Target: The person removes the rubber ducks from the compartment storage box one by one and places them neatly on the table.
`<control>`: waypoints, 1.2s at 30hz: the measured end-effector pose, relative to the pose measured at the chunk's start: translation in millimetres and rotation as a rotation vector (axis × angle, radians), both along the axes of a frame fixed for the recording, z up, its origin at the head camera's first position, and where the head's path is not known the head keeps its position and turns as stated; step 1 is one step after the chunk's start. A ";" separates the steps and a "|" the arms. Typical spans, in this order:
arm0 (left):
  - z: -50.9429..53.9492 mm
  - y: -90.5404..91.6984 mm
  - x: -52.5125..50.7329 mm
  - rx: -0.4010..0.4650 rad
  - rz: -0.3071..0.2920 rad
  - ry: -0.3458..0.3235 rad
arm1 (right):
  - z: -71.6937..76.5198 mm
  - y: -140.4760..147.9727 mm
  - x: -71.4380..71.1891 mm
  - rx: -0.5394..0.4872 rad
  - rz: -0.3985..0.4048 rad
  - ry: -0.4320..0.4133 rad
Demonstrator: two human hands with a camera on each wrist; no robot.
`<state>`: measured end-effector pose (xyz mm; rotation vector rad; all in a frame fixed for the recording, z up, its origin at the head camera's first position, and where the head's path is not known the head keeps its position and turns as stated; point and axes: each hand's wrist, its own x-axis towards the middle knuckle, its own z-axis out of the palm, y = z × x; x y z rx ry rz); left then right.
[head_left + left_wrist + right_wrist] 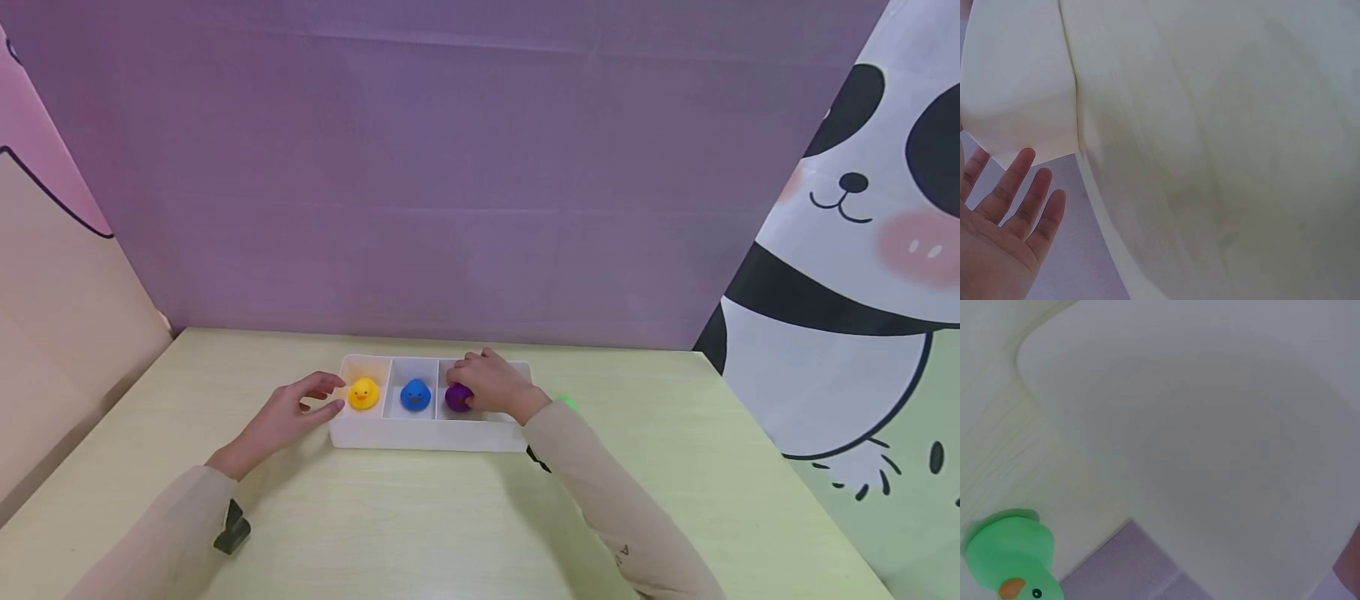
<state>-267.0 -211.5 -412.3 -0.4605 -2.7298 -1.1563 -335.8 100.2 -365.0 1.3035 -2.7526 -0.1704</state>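
A purple toy (pixel 457 398), probably a duck like its neighbours, sits in the third compartment from the left of a white tray (pixel 420 434) on the desk (pixel 375 517). The right hand (pixel 491 385) reaches over from the right, its fingers bent round the toy's far and right sides; whether the toy touches the tray floor cannot be told. The left hand (pixel 294 410) is at the tray's left end, thumb and fingers parted, grasping nothing; contact with the rim is uncertain. A yellow duck (pixel 363 393) occupies the first compartment, a blue duck (pixel 415 396) the second; a green duck (pixel 1013 550) rests on the desk just right of the tray.

Handling, judged by appearance: the purple toy is light, likely soft rubber, yielding to a squeeze and hardly fragile. Its smooth, rounded surface may slip from a shallow fingertip hold; the broad body, pinched between thumb and opposing fingers, offers the surest grip. The tray seems stiff, light plastic, best steadied by its end walls.

Writing: the right sleeve (pixel 615 500) bears small dark characters, one resembling an A, the others unreadable. No brand is legible on toys or tray.
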 end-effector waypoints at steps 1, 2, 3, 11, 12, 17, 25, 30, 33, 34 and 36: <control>0.0 -0.1 -0.1 0.001 -0.001 0.001 | -1.3 1.3 -2.6 -0.011 0.026 0.015; -0.2 -0.3 -0.3 0.001 -0.001 0.001 | -0.7 1.4 -2.5 -0.011 0.035 0.022; -0.4 -0.5 -0.5 0.001 0.000 0.001 | 0.2 1.7 -2.6 -0.013 0.040 0.021; -1.0 -1.9 -1.5 0.007 0.002 -0.005 | 12.1 0.9 3.9 -0.006 0.026 0.067; -0.8 -1.9 -1.6 0.007 0.001 -0.005 | 13.6 0.6 4.3 0.001 0.024 0.075; 0.7 -1.2 -1.3 0.009 -0.003 0.005 | 21.0 -0.3 6.7 0.027 0.017 0.095; 2.0 -0.1 -0.7 0.013 0.000 -0.008 | 30.5 2.6 10.8 0.008 0.036 0.113; 1.9 0.9 0.0 0.007 0.003 -0.006 | 39.3 6.1 15.6 -0.012 0.047 0.126; 1.1 1.2 0.2 0.008 0.003 -0.005 | 44.0 9.3 18.4 -0.021 0.041 0.123; 0.7 1.3 0.2 0.008 0.003 -0.005 | 45.1 10.7 19.2 -0.025 0.040 0.122; -0.1 1.3 0.0 0.012 0.003 -0.005 | 46.4 14.2 20.2 -0.029 0.036 0.123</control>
